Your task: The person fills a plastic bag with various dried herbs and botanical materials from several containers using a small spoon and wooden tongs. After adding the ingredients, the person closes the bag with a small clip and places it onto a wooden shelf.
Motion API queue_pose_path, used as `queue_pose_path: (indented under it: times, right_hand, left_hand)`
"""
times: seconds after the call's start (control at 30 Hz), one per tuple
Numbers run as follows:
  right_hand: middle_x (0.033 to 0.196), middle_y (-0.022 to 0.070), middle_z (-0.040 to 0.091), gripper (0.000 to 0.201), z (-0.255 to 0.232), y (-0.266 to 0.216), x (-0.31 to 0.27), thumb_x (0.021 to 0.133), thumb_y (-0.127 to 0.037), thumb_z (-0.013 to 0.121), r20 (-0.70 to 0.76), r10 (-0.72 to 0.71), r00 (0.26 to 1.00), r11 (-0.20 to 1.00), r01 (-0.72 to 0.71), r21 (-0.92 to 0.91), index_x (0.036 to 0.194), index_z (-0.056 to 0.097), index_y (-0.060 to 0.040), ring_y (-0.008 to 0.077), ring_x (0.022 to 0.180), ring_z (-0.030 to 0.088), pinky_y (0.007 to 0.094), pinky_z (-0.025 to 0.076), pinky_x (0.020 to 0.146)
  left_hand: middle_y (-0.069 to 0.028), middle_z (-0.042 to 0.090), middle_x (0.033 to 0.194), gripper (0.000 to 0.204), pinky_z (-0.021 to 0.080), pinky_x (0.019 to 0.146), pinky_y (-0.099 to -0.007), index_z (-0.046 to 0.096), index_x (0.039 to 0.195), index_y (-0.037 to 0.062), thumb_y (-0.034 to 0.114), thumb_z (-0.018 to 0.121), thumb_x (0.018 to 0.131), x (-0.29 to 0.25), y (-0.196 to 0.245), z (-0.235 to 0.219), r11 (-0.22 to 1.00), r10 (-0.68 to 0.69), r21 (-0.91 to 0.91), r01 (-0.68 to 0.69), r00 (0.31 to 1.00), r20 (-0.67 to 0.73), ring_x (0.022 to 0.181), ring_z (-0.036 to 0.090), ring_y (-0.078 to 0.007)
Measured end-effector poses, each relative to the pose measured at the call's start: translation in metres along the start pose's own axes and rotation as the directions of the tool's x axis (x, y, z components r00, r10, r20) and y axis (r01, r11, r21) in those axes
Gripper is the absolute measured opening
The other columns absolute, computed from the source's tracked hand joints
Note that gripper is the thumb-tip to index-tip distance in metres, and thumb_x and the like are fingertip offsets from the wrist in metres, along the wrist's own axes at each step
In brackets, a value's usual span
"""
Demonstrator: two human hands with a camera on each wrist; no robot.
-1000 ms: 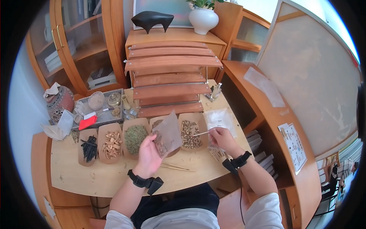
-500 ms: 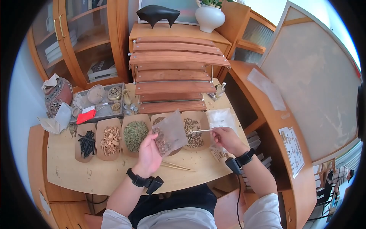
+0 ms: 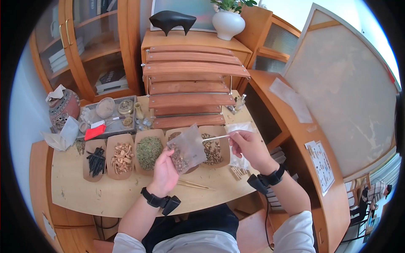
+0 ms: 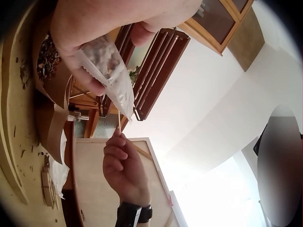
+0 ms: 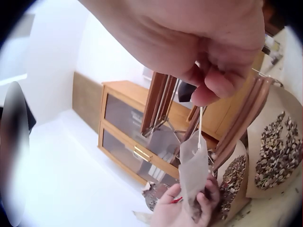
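My left hand [image 3: 166, 173] holds a translucent drawstring-sized pouch [image 3: 188, 148] upright, thumb on its near face. Brown chopped dried pieces lie in its lower part. Between thumb and fingertips my right hand [image 3: 251, 149] pinches a thin pale stick [image 3: 217, 137] that points left. In the right wrist view the tip of the stick [image 5: 200, 125] overlaps the pouch's upper edge [image 5: 190, 142]. Below and behind it stands a paper tray of brown chopped pieces [image 3: 213, 154]. Another tray is partly hidden behind the pouch.
To the left stand paper trays of green dried herb [image 3: 148, 152], tan chips [image 3: 122, 158] and black strips [image 3: 96, 162]. A wooden slatted rack [image 3: 190, 101] rises behind. Thin sticks [image 3: 194, 184] lie in front; a plastic bag [image 3: 240, 126] lies at right.
My right hand has moved up and left, bringing the stick from over the tray of brown pieces to the pouch's upper edge. My left hand keeps its hold on the pouch.
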State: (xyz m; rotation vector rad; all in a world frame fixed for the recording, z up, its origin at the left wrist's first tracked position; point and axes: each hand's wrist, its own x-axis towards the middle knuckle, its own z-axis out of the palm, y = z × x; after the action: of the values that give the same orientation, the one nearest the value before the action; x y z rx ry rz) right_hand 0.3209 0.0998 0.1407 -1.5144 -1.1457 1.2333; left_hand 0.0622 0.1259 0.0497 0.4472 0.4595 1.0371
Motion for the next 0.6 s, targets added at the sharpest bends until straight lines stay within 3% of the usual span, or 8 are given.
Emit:
queue_pose_path:
  times: [0.07,0.17,0.27,0.4,0.53,0.6]
  right_hand:
    - [0.072,-0.001,0.059,0.027,0.006,-0.003,-0.008,0.105,-0.023,0.053,-0.008,-0.079,0.997,0.99,0.077,-0.116,0.096,0.066,-0.0007,0.0045,0.057,0.054,0.0197,0.04,0.048]
    - [0.074,-0.0003,0.06,0.027,0.008,-0.005,-0.015,0.104,-0.024,0.054,-0.058,-0.148,0.987,0.988,0.144,-0.063,0.101,0.067,-0.0001,0.0048,0.057,0.055,0.0198,0.04,0.048]
    - [0.077,0.0007,0.062,0.028,-0.01,0.007,-0.007,0.104,-0.023,0.053,-0.137,-0.154,0.978,0.988,0.149,-0.042,0.105,0.068,0.0012,0.0057,0.058,0.057,0.0205,0.04,0.049]
    - [0.078,0.0012,0.061,0.026,-0.023,0.039,0.012,0.104,-0.018,0.05,-0.131,-0.076,0.988,0.972,0.044,-0.232,0.102,0.067,0.0024,0.0072,0.06,0.057,0.0211,0.042,0.052]
    - [0.076,0.0016,0.062,0.027,-0.009,0.067,0.012,0.104,-0.018,0.051,0.051,-0.168,0.984,0.93,0.176,-0.323,0.102,0.067,0.0036,0.0086,0.062,0.058,0.0239,0.046,0.058]
    - [0.073,0.0034,0.062,0.026,-0.007,0.073,0.013,0.103,-0.018,0.053,0.022,-0.318,0.948,0.853,0.296,-0.43,0.1,0.066,0.0043,0.0097,0.061,0.058,0.0264,0.047,0.059]
  left_hand:
    - [-0.0118,0.053,0.142,0.052,0.041,0.112,-0.0442,0.041,0.144,0.0036,0.023,0.043,0.097,-0.001,0.001,0.001,1.0,-0.009,-0.019,0.009,1.0,0.003,0.132,0.052,-0.0268]
    - [-0.0123,0.053,0.142,0.052,0.04,0.112,-0.0443,0.042,0.144,0.0027,0.023,0.044,0.097,-0.001,0.001,0.001,1.0,-0.006,-0.028,0.006,1.0,0.01,0.131,0.052,-0.0272]
    - [-0.0125,0.053,0.143,0.052,0.04,0.112,-0.0445,0.042,0.144,0.0021,0.023,0.044,0.096,0.0,0.0,-0.002,0.998,0.023,-0.064,-0.023,1.0,-0.003,0.132,0.052,-0.0277]
    - [-0.0097,0.054,0.141,0.049,0.042,0.111,-0.0453,0.045,0.142,0.0064,0.021,0.046,0.095,0.001,0.0,-0.005,0.994,0.017,-0.111,-0.018,1.0,-0.01,0.131,0.053,-0.0267]
    - [-0.0099,0.054,0.141,0.049,0.041,0.111,-0.0456,0.045,0.142,0.0062,0.022,0.045,0.096,0.0,0.001,-0.003,0.995,0.02,-0.097,-0.02,1.0,-0.002,0.131,0.053,-0.0269]
    - [-0.01,0.054,0.141,0.05,0.041,0.111,-0.0459,0.044,0.143,0.0061,0.022,0.045,0.096,0.0,0.002,-0.003,0.995,0.022,-0.093,-0.022,1.0,0.002,0.131,0.053,-0.027]
